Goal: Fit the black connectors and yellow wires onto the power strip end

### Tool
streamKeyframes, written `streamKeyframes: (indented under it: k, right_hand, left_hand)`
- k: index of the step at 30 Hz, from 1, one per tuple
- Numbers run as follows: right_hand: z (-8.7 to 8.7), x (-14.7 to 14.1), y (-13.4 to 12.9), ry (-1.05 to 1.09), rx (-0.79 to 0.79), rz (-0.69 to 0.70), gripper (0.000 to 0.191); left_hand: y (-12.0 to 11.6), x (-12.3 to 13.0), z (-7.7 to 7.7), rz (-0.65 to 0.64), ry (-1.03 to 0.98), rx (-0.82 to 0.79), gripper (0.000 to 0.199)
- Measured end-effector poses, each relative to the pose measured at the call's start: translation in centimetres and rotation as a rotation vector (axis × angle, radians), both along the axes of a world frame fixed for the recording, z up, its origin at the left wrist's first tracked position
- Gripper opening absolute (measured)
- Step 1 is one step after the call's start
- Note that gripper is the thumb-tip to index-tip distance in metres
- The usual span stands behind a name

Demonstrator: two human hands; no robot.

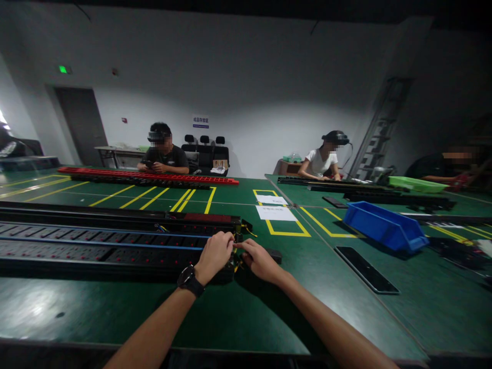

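A long black strip assembly (146, 253) with rows of small red marks and a blue line along it lies on the green table, its right end under my hands. My left hand (218, 252), with a black watch (191, 280) on the wrist, rests over that end with its fingers curled together. Reaching in from the right, my right hand (259, 258) has its index finger and thumb at the same spot, the fingertips of both hands nearly meeting. Whatever they pinch is too small to make out. Short yellow wires (249, 230) stick out beside the fingers.
Right of my hands are a blue bin (384, 225) and a dark tablet (367, 269). White paper sheets (275, 212) lie ahead among yellow tape lines. A red rail (154, 175) spans the far side, where people sit. A green tray (417, 184) is at the far right.
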State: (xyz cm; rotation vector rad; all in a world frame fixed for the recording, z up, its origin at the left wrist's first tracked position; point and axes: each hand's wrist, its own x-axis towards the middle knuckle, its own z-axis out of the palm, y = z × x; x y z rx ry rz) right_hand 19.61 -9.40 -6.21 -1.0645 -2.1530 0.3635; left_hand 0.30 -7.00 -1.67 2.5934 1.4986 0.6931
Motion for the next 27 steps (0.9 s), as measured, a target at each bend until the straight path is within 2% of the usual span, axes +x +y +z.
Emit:
streamKeyframes:
  k: [4,8,13,18,21,24,27]
  right_hand:
    - [0.4,-0.1,0.0,0.061,0.045,-0.053,0.035]
    - [0.9,0.0,0.0,0.111,0.109,-0.128,0.032]
    - [1.2,0.1,-0.1,0.160,0.167,-0.177,0.017]
    - [1.9,0.3,-0.2,0.224,0.148,-0.207,0.016]
    - [2.6,1.5,0.2,0.285,0.087,-0.301,0.021]
    - [3.0,3.9,0.8,0.293,0.046,-0.447,0.024]
    - [2.9,6.5,1.3,0.132,0.049,-0.606,0.021]
  left_hand:
    - [0.0,-0.1,0.3,-0.027,-0.105,0.017,0.024]
    - [-0.3,-0.2,0.8,-0.053,-0.202,0.042,0.025]
    - [-0.7,-0.2,1.3,-0.147,-0.223,0.029,0.021]
    - [-1.3,0.1,1.5,-0.243,-0.224,-0.035,0.025]
    - [-1.6,0.2,1.5,-0.204,-0.214,-0.013,0.028]
    - [-1.6,0.2,1.2,-0.194,-0.134,0.034,0.021]
    - [-1.5,0.1,0.9,-0.226,-0.012,0.054,0.017]
